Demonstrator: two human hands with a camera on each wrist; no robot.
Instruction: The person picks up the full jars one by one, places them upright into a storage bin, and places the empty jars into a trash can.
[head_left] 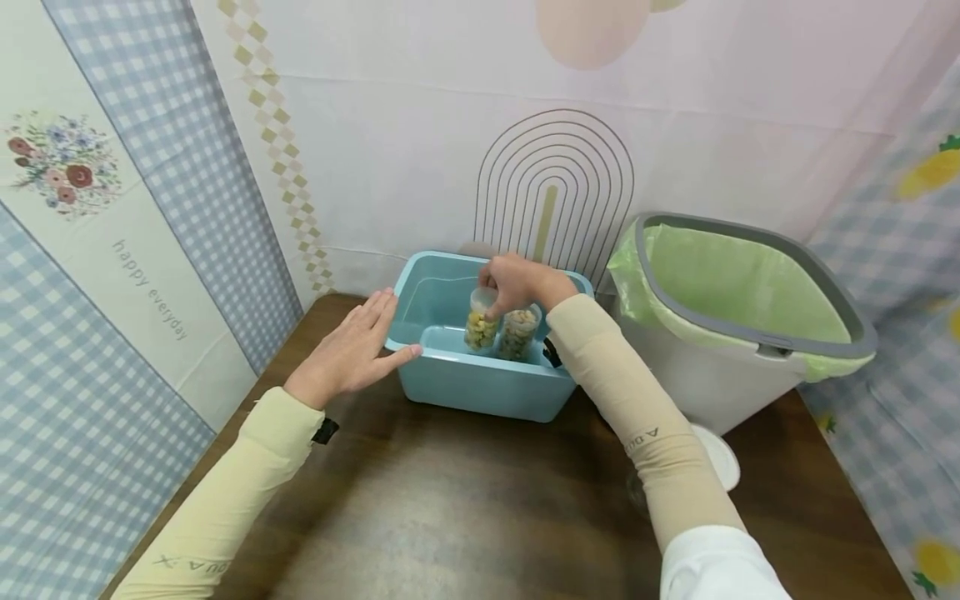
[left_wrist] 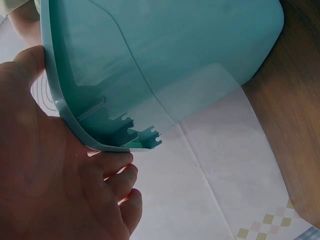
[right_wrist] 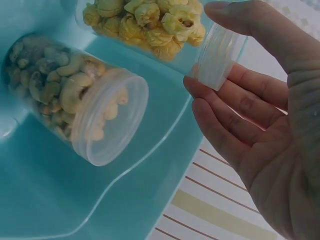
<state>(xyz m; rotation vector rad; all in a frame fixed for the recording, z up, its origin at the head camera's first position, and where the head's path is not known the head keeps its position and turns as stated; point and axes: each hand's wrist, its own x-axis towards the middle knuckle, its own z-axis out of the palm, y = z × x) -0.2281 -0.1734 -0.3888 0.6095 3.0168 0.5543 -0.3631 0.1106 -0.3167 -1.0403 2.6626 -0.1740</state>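
At the centre of the head view, a blue-green tub point(head_left: 480, 393) sits on a dark wooden table point(head_left: 420, 508), with two clear jars inside it, in its right half. The right hand point(head_left: 517, 282) reaches over the tub and grips the lid of the popcorn jar point(head_left: 480, 331), the left one of the pair; in the right wrist view the thumb lies on one side of this whitish lid and the fingers curl to the other, clamped on it. Whether this jar touches the tub's floor cannot be told. Just beside it, to the right, stands the nut jar point(head_left: 516, 342), its clear lid on, filled with pale, curved nuts. The left hand point(head_left: 352, 348), left of centre, rests at the tub's left front corner, its fingers straight and close together and the thumb spread well apart along the rim; the left wrist view shows that thumb touching the rim near the left edge. At the right of the head view stands a pale bin point(head_left: 678, 367) with a grey rim and a green liner point(head_left: 742, 283). A round white lid point(head_left: 718, 460) shows at lower right, partly hidden behind the right forearm. A cloth with arched lines point(head_left: 555, 158) hangs at upper centre.
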